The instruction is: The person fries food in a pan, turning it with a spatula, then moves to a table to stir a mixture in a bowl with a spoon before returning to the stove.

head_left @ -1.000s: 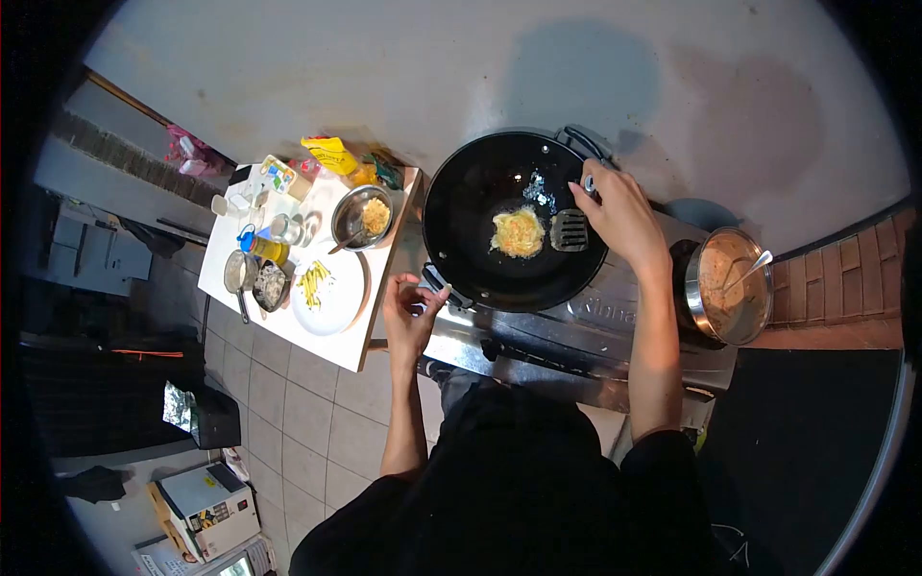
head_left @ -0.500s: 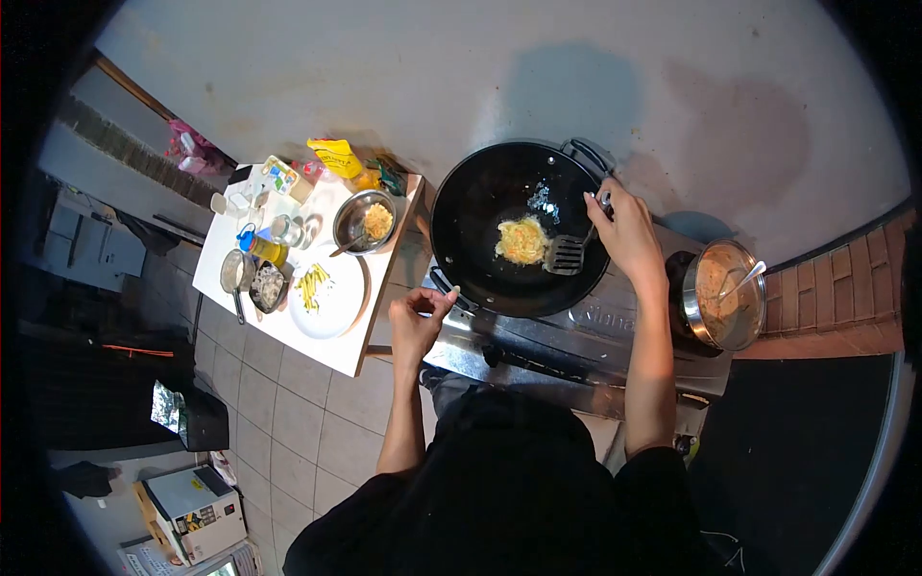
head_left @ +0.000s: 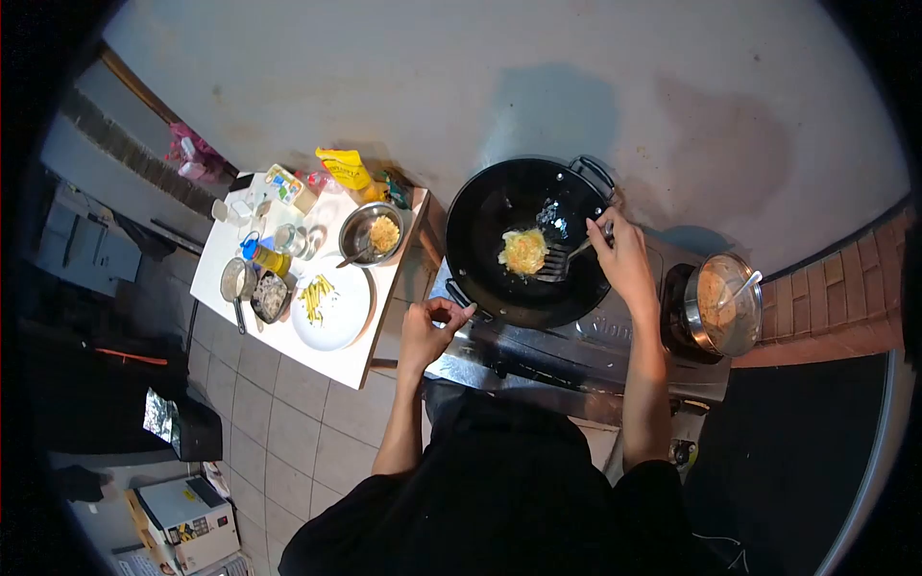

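Note:
A black wok (head_left: 499, 293) sits on the stove. Inside it lies a small golden patty (head_left: 524, 252) with pale edges and bubbling oil around it. My right hand (head_left: 626, 257) is wrapped round the handle of a slotted spatula (head_left: 553, 265), whose blade meets the patty's right edge. At the wok's lower left rim, my left hand (head_left: 429, 333) has thumb and finger pinched at the looped wok handle (head_left: 468, 298). Some of its fingers are hidden.
Right of the wok, a steel bowl of orange-brown mixture (head_left: 693, 312) holds a spoon. On the white table (head_left: 338, 363) at left are a plate (head_left: 344, 331) with yellow-green strips, a steel bowl (head_left: 349, 223) of shredded mix, an oil bottle (head_left: 272, 261) and a yellow bag (head_left: 343, 170).
The spatula blade has shifted slightly left against the patty, which now looks more golden on top. My view has moved a little, and both hands stay near their former places.

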Demonstrator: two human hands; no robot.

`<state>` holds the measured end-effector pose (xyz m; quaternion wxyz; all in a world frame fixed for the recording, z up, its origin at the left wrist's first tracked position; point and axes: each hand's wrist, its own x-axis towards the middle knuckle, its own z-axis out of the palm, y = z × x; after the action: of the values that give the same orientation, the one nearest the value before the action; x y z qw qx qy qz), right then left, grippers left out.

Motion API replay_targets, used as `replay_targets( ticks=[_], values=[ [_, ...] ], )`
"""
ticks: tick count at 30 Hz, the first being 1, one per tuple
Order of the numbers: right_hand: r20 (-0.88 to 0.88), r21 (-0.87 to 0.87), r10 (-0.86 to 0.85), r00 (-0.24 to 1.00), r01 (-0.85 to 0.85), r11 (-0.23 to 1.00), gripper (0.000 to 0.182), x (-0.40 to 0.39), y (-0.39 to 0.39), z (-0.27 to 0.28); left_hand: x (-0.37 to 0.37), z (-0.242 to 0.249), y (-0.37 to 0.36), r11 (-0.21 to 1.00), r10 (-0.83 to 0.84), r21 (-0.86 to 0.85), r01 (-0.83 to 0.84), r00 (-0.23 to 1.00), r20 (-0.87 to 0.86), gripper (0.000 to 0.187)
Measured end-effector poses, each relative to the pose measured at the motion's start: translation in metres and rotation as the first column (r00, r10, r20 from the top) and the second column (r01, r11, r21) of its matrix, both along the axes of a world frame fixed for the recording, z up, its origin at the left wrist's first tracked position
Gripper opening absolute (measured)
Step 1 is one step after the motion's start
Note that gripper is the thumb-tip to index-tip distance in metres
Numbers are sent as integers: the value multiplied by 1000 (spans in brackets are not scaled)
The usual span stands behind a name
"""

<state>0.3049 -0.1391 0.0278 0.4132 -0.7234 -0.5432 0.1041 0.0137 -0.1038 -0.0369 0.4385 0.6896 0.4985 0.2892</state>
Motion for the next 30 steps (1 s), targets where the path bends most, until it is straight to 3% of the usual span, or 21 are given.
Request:
replay_targets(
  ticks=[3,5,7,11,14,18,22,28,30],
  values=[
    [20,14,-19,1000,18,1000,22,4,-5,-6,0,1,1,1000,-10,-10,10,1000,-3,25],
    [-85,87,-103,991,111,990,20,9,-6,-21,-1,-3,3,1000,-14,-13,14,1000,-1,26],
    [-184,192,-33,982,69,979,18,8,0,-39,0,-6,3,1000,-17,25,17,1000,8,26],
    [-330,92,-36,943,70,993,16,9,-4,-42,0,-1,3,1000,-14,-26,13,1000,-26,26],
    [-316,41,-110,942,129,991,16,10,-12,-32,-1,-2,1,1000,-7,1,7,1000,-11,27],
    [-389,137,-90,917,155,978,17,4,2,-49,1,3,0,1000,-12,23,13,1000,-22,28],
    [-400,103,-56,915,106,989,18,6,1,-45,2,1,1,1000,0,31,0,1000,-29,30],
    [-156,135,-71,985,92,986,17,4,7,-28,4,10,-1,999,-7,38,12,994,-107,31],
    [-2,94,16,1000,-16,995,19,1,6,-4,4,12,-2,998,-19,60,26,994,-110,31]
  ],
)
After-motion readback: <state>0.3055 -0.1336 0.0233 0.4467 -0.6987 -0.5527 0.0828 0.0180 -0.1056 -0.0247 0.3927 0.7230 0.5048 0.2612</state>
